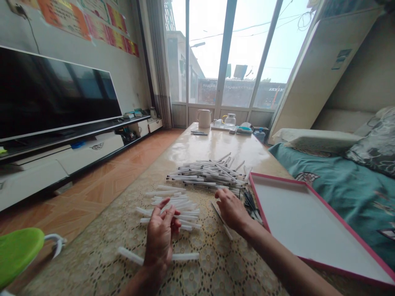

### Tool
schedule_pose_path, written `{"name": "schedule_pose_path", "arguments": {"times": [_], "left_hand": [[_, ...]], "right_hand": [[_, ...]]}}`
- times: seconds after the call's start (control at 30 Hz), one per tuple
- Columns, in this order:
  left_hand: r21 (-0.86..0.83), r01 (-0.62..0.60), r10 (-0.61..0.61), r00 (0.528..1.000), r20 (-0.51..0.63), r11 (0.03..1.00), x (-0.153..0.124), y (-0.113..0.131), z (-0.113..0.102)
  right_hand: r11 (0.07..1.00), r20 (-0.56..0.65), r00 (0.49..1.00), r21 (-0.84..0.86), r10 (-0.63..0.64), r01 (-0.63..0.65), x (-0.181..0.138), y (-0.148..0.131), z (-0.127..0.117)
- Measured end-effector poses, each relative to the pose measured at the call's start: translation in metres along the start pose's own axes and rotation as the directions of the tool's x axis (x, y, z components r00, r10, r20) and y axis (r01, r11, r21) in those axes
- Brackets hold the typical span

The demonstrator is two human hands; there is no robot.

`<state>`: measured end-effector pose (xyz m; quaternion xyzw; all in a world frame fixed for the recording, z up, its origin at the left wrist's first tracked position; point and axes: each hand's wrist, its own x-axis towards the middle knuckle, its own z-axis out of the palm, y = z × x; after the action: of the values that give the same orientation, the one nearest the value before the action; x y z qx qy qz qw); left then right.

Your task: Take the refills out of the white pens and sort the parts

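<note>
A long surface [197, 148] under a patterned lace cloth runs from the person towards the window. A dark television [52, 94] stands along the left wall, and teal bedding [345, 185] lies on the right. A white tray with a pink rim [296, 220] sits on the right edge of the surface. Just left of its far corner lies a pile of pens [210, 172]. Nearer the person, white tubes [182, 203] are scattered loosely. The left hand [160, 238] hovers over the nearest tubes, palm turned inward and fingers spread, its grip released. One long tube passes beneath its wrist. The right hand [230, 207] rests knuckles-up with its fingertips at a small bundle of dark refills [251, 203] beside the tray. Whether its grip is clenched on anything I cannot tell. A white jug [203, 118] stands at the far end.
</note>
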<state>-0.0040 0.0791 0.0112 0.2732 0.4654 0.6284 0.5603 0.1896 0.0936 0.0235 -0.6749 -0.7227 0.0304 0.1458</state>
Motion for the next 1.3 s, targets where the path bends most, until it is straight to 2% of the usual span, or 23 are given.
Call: {"name": "schedule_pose_path", "arguments": {"times": [0.13, 0.23, 0.5, 0.77, 0.93, 1.03, 1.1, 1.2, 1.23, 1.3], "left_hand": [[0.001, 0.003, -0.003, 1.000, 0.008, 1.000, 0.000, 0.001, 0.000], [-0.001, -0.009, 0.009, 1.000, 0.011, 1.000, 0.000, 0.001, 0.001], [-0.002, 0.002, -0.002, 1.000, 0.025, 1.000, 0.000, -0.002, 0.000], [0.019, -0.004, 0.003, 1.000, 0.027, 1.000, 0.000, -0.002, 0.001], [0.014, -0.005, 0.004, 0.999, 0.032, 1.000, 0.000, -0.001, 0.001], [0.017, 0.000, -0.001, 0.999, 0.044, 1.000, -0.001, -0.001, 0.001], [0.026, 0.017, -0.019, 0.997, 0.078, 1.000, -0.002, -0.002, 0.002], [0.062, 0.065, -0.077, 0.974, 0.214, 0.996, -0.005, -0.006, 0.004], [0.081, 0.082, -0.102, 0.956, 0.275, 0.993, -0.006, -0.008, 0.005], [0.128, 0.105, -0.148, 0.905, 0.398, 0.986, -0.008, -0.012, 0.007]], "right_hand": [[0.998, -0.020, 1.000, -0.065, 0.022, -0.023, 0.032, 0.005, 0.013], [0.993, -0.036, 0.998, -0.105, 0.045, -0.048, 0.041, 0.004, 0.021], [0.987, -0.034, 0.999, -0.153, 0.035, -0.040, 0.036, 0.001, 0.023], [0.996, -0.073, 0.996, -0.076, 0.040, -0.046, 0.030, 0.006, 0.025], [0.997, -0.167, 0.985, 0.069, 0.040, -0.028, 0.011, 0.008, 0.012], [0.982, -0.250, 0.966, 0.188, 0.067, -0.019, -0.008, 0.013, -0.006], [0.943, -0.327, 0.940, 0.333, 0.093, 0.023, -0.022, 0.016, -0.020], [0.733, -0.444, 0.875, 0.659, 0.196, 0.170, -0.040, 0.016, -0.035], [0.685, -0.436, 0.875, 0.705, 0.211, 0.186, -0.046, 0.014, -0.036], [0.706, -0.352, 0.925, 0.692, 0.147, 0.151, -0.055, 0.004, -0.033]]}}
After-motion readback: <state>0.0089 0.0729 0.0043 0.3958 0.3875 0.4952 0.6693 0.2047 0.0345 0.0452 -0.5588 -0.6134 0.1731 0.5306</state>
